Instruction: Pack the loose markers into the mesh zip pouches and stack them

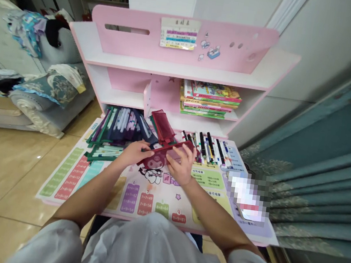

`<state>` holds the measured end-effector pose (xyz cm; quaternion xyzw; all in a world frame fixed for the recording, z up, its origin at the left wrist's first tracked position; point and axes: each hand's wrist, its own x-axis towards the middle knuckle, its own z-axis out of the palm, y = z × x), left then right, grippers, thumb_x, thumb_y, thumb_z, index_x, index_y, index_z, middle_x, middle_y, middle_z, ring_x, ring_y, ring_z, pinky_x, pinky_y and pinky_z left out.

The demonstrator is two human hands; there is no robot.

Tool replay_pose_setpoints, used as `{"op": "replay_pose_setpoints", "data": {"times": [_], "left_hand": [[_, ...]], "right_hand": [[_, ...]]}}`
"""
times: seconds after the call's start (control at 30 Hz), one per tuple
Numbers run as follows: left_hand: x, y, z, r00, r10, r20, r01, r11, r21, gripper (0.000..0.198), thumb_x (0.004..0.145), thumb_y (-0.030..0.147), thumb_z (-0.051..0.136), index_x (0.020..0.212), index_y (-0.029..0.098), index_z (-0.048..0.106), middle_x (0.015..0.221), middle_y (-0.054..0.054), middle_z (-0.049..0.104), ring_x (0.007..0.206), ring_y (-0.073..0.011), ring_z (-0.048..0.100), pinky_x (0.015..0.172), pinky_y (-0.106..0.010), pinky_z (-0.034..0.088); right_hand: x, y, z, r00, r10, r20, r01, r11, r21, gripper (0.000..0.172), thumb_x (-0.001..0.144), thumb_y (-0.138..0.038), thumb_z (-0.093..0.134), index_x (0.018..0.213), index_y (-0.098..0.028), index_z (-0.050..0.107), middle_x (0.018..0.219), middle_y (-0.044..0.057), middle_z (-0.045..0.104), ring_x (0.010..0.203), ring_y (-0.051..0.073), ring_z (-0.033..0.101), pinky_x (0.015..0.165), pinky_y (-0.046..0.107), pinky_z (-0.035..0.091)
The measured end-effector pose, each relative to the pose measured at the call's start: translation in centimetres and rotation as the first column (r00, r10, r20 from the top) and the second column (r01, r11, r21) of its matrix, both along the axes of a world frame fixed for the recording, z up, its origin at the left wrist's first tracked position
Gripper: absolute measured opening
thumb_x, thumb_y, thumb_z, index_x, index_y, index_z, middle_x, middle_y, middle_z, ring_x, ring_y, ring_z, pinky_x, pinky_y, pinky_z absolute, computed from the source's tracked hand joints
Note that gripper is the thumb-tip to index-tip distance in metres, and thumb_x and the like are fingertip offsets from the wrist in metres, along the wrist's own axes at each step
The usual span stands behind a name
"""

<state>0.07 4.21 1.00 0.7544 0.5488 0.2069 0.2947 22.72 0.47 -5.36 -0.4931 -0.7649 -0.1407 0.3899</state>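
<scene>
Both hands hold a dark red mesh pencil case (166, 151) just above the desk mat (142, 187). My left hand (134, 152) grips its left end with the fingers closed. The right end is pinched by my right hand (181, 165), fingers curled over the edge. A second red mesh case (162, 125) leans up behind them. A row of black and white marker pens (209, 146) lies on the mat to the right of the hands. Dark blue and green cases (118, 126) are piled to the left.
The pink desk has a shelf with stacked picture books (210, 99) and a pink back panel (181, 39). A blurred-out flat object (246, 197) lies at the mat's right. A sofa with cushions (49, 84) stands left; teal curtains (326, 168) hang right.
</scene>
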Motion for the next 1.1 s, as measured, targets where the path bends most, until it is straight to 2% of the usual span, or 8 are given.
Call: {"op": "replay_pose_setpoints", "data": {"times": [0.13, 0.27, 0.4, 0.5, 0.7, 0.8, 0.97, 1.1], "left_hand": [[-0.9, 0.0, -0.6, 0.997, 0.028, 0.066, -0.032, 0.998, 0.063, 0.018, 0.078, 0.037, 0.063, 0.081, 0.023, 0.074, 0.127, -0.007, 0.068, 0.132, -0.0272, 0.052, 0.112, -0.043, 0.038], [-1.9, -0.7, -0.3, 0.995, 0.098, 0.029, -0.101, 0.977, 0.189, 0.011, 0.08, 0.034, 0.067, 0.08, 0.025, 0.073, 0.132, -0.006, 0.064, 0.139, -0.0315, 0.042, 0.116, -0.064, 0.019], [-1.7, -1.7, -0.1, 0.994, 0.092, -0.051, -0.071, 0.947, 0.314, 0.004, 0.079, 0.029, 0.071, 0.079, 0.026, 0.074, 0.133, -0.006, 0.063, 0.141, -0.034, 0.038, 0.113, -0.071, 0.012], [-0.8, -2.3, -0.4, 0.993, 0.039, -0.111, 0.004, 0.932, 0.363, 0.004, 0.08, 0.028, 0.072, 0.08, 0.028, 0.075, 0.133, -0.005, 0.063, 0.141, -0.0338, 0.037, 0.113, -0.07, 0.01], [-0.3, -2.4, -1.2, 0.988, 0.032, -0.153, 0.026, 0.932, 0.361, 0.014, 0.077, 0.033, 0.074, 0.09, 0.029, 0.074, 0.136, -0.006, 0.061, 0.141, -0.034, 0.037, 0.114, -0.069, 0.011], [-0.8, -2.1, -1.1, 0.982, 0.096, -0.164, -0.036, 0.942, 0.335, 0.027, 0.072, 0.039, 0.078, 0.095, 0.027, 0.073, 0.138, -0.008, 0.058, 0.142, -0.0358, 0.036, 0.114, -0.069, 0.014], [-1.5, -1.5, -1.0, 0.966, 0.14, -0.219, -0.078, 0.959, 0.271, 0.029, 0.07, 0.039, 0.079, 0.096, 0.028, 0.072, 0.14, -0.009, 0.057, 0.142, -0.0357, 0.034, 0.112, -0.071, 0.014], [-1.6, -1.3, -1.1, 0.965, 0.104, -0.24, -0.048, 0.973, 0.227, 0.012, 0.076, 0.035, 0.075, 0.086, 0.029, 0.074, 0.134, -0.006, 0.062, 0.14, -0.0339, 0.038, 0.112, -0.072, 0.01]], "right_hand": [[-0.1, 0.2, 0.0, 0.997, 0.064, 0.053, -0.065, 0.997, 0.032, 0.016, 0.082, -0.04, 0.065, 0.094, -0.033, 0.073, 0.126, 0.003, 0.063, 0.136, 0.033, 0.037, 0.116, 0.062, 0.013], [0.2, 0.3, 0.5, 0.998, 0.048, 0.032, -0.05, 0.996, 0.075, 0.044, 0.077, -0.06, 0.066, 0.108, -0.029, 0.07, 0.132, 0.008, 0.058, 0.139, 0.037, 0.031, 0.117, 0.06, 0.017], [0.0, 0.2, 1.2, 0.998, -0.067, 0.007, 0.066, 0.991, 0.12, 0.038, 0.085, -0.051, 0.061, 0.114, -0.026, 0.068, 0.131, 0.01, 0.057, 0.14, 0.035, 0.031, 0.116, 0.056, 0.021], [-0.7, 0.1, 1.4, 0.994, -0.061, 0.087, 0.055, 0.996, 0.075, 0.031, 0.087, -0.047, 0.06, 0.108, -0.027, 0.07, 0.134, 0.009, 0.058, 0.141, 0.036, 0.03, 0.116, 0.059, 0.017], [-1.3, 0.2, 0.7, 0.992, 0.001, 0.125, 0.005, 0.999, -0.054, 0.019, 0.089, -0.035, 0.06, 0.08, -0.024, 0.071, 0.134, 0.006, 0.059, 0.145, 0.035, 0.024, 0.116, 0.063, 0.009], [-1.0, 0.2, 0.7, 0.994, 0.002, 0.111, 0.008, 0.996, -0.089, 0.02, 0.09, -0.035, 0.059, 0.078, -0.024, 0.072, 0.136, 0.006, 0.058, 0.144, 0.036, 0.025, 0.115, 0.065, 0.011], [-0.9, 0.0, 1.4, 0.996, 0.008, 0.092, 0.012, 0.977, -0.213, 0.019, 0.09, -0.033, 0.059, 0.08, -0.025, 0.074, 0.139, 0.007, 0.056, 0.144, 0.038, 0.026, 0.113, 0.068, 0.011], [-1.1, -0.3, 1.5, 0.997, 0.022, 0.073, -0.005, 0.974, -0.228, 0.02, 0.09, -0.034, 0.059, 0.082, -0.026, 0.075, 0.137, 0.008, 0.058, 0.145, 0.038, 0.025, 0.113, 0.069, 0.011]]}}
